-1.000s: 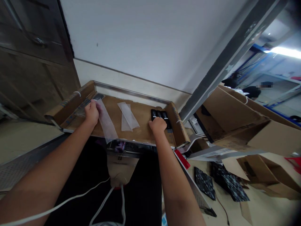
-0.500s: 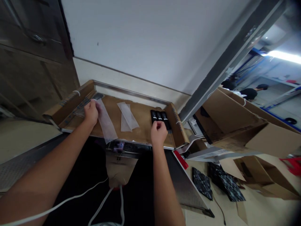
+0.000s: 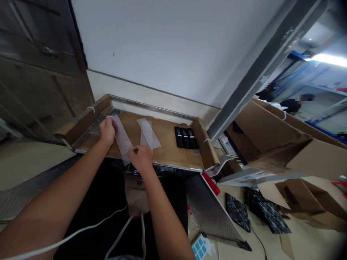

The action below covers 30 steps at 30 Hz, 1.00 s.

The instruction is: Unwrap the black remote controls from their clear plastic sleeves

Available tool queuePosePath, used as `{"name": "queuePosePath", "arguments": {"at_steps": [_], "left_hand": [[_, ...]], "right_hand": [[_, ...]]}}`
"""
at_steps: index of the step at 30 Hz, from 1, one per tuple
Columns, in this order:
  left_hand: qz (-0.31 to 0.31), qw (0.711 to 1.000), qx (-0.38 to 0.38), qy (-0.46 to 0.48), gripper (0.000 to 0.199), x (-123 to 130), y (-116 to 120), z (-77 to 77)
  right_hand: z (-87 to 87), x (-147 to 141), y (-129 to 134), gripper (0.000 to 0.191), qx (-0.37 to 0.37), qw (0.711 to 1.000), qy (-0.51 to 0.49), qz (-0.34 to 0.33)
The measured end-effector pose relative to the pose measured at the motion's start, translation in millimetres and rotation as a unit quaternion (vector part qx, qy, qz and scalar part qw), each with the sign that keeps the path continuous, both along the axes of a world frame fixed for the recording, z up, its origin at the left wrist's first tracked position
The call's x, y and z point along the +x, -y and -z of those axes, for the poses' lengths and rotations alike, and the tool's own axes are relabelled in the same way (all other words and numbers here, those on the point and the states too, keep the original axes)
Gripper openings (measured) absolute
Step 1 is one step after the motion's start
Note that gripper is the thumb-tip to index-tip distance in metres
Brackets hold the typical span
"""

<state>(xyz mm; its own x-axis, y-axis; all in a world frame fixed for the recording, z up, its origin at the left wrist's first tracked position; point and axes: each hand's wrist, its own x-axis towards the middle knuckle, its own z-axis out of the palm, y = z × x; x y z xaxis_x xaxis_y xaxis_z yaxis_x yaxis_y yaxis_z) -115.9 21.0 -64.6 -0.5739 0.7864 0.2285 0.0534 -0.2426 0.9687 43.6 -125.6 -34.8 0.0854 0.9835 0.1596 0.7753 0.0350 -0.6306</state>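
Observation:
My left hand (image 3: 107,131) pinches the upper end of a long translucent plastic sleeve (image 3: 122,138), which hangs at a slant over the front edge of a cardboard-lined tray (image 3: 168,153). Lower down, the fingers of my right hand (image 3: 141,157) are closed at the sleeve's right edge near its bottom end. Two or more similar flat sleeves (image 3: 149,133) lie crossed on the cardboard just beyond my right hand. Three slim black objects with small white labels (image 3: 186,138) rest side by side at the tray's right end; their exact kind is not clear.
Raised cardboard sides (image 3: 205,142) bound the tray, with a white wall (image 3: 162,47) behind. To the right stand a large open carton (image 3: 273,141) and a smaller one (image 3: 314,202). Dark patterned packages (image 3: 267,211) lie on the floor. A white cord (image 3: 89,225) crosses in front of me.
My right hand has moved left from beside the black objects to the sleeve's lower end. My left hand stays at the sleeve's top. The camera view has shifted slightly.

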Motion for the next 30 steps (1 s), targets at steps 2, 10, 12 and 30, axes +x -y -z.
{"name": "queuePosePath", "arguments": {"at_steps": [2,10,12,30], "left_hand": [[-0.003,1.000,0.002,-0.003,0.045,-2.3,-3.5,4.5],[0.069,0.992,-0.016,0.108,0.031,-2.2,-9.6,4.6],[0.099,0.991,-0.027,0.080,0.038,-1.2,-6.0,3.5],[0.095,0.995,-0.039,0.019,0.035,6.3,-0.4,-1.1]], "right_hand": [[2.5,7.7,-1.6,0.018,0.017,0.998,-0.064,-0.003],[10.7,52.0,-16.2,0.020,0.081,0.965,-0.243,0.062],[11.3,58.9,-19.6,0.022,0.102,0.962,-0.240,0.080],[22.1,88.0,-61.6,0.035,0.046,0.949,-0.206,0.233]]}}
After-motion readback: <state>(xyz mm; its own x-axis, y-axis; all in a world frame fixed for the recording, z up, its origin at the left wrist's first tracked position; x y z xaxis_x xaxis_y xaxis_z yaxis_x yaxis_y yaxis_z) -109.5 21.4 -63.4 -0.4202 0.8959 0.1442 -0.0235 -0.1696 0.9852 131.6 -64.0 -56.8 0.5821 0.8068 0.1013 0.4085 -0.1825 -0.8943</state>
